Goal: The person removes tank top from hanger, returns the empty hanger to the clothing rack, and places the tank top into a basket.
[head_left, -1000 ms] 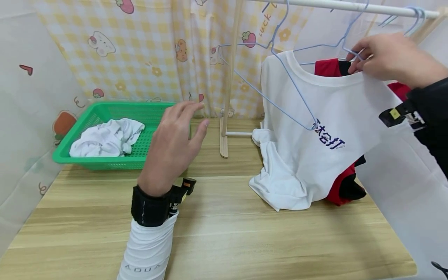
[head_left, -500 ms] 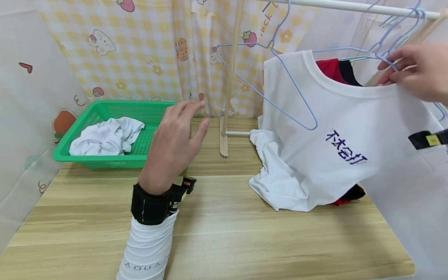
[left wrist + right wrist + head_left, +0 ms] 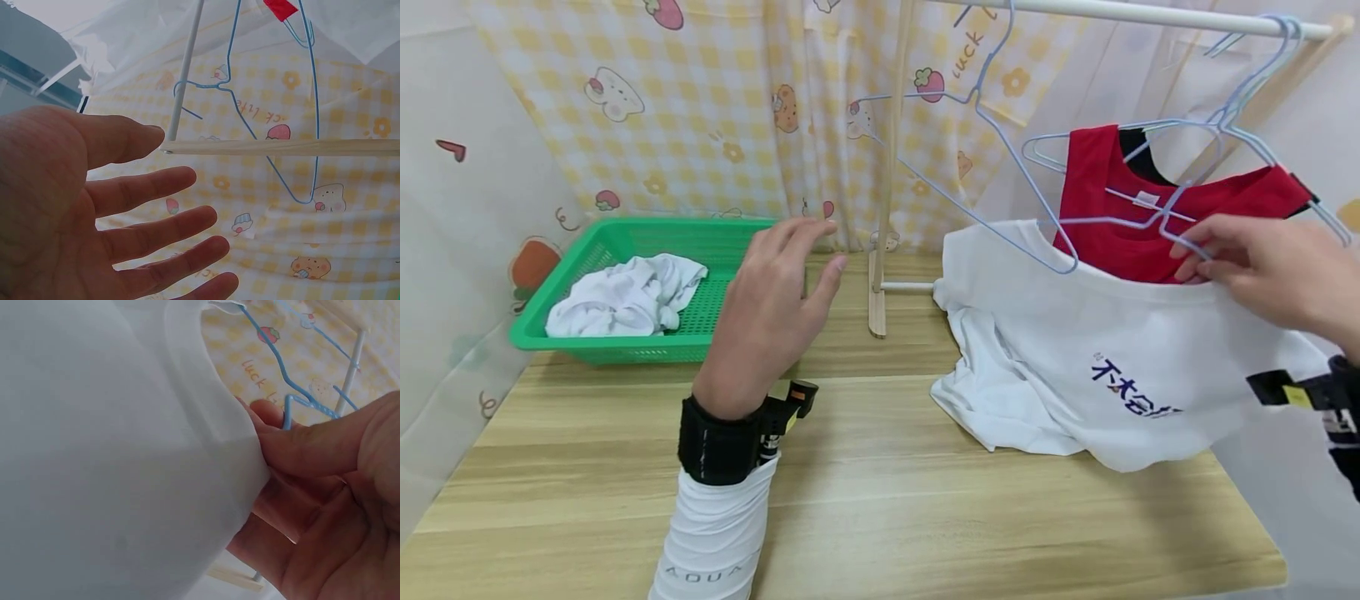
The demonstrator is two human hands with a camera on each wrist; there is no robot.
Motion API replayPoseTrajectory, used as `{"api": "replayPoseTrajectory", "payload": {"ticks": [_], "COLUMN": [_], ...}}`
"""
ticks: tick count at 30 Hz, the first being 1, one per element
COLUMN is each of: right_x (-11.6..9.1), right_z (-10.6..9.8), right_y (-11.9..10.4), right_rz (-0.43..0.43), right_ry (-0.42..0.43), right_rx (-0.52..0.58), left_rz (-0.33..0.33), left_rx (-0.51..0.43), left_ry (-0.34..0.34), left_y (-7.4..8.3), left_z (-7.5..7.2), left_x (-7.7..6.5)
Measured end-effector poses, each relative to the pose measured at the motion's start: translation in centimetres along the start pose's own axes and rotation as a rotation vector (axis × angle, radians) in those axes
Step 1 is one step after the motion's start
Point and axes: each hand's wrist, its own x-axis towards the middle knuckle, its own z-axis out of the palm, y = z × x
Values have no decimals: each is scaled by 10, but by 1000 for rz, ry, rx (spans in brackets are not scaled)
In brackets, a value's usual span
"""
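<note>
As right hand (image 3: 1262,262) grips hanger (image 3: 1137,224), shirt (image 3: 1052,325) below

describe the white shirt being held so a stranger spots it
Find the white rail, upper right. Below it, in front of a red top, the right hand grips the white shirt near its neckline. Dark lettering on its front sets it apart from the white cloth in the green basket.

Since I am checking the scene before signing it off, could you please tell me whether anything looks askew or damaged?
The white shirt looks askew: it slants, with its left part bunched on the table, whereas the red garment behind it hangs from the rail. No damage shows.
</note>
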Motion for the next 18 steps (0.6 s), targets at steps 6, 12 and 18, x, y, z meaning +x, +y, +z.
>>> {"api": "replayPoseTrajectory", "payload": {"ticks": [6, 12, 18], "right_x": [-23, -42, -58], "right_z": [21, 43, 56], "right_y": [-3, -7, -18], "right_rz": [-67, -116, -201], "right_ry": [-28, -89, -83], "right_rx": [-26, 35, 61], "left_rz": [11, 10, 12], "left_rx": [5, -4, -11], "left_ry": [21, 21, 18], "left_y": [-2, -2, -2], "left_z": [1, 0, 0], "left_x": [0, -1, -1]}}
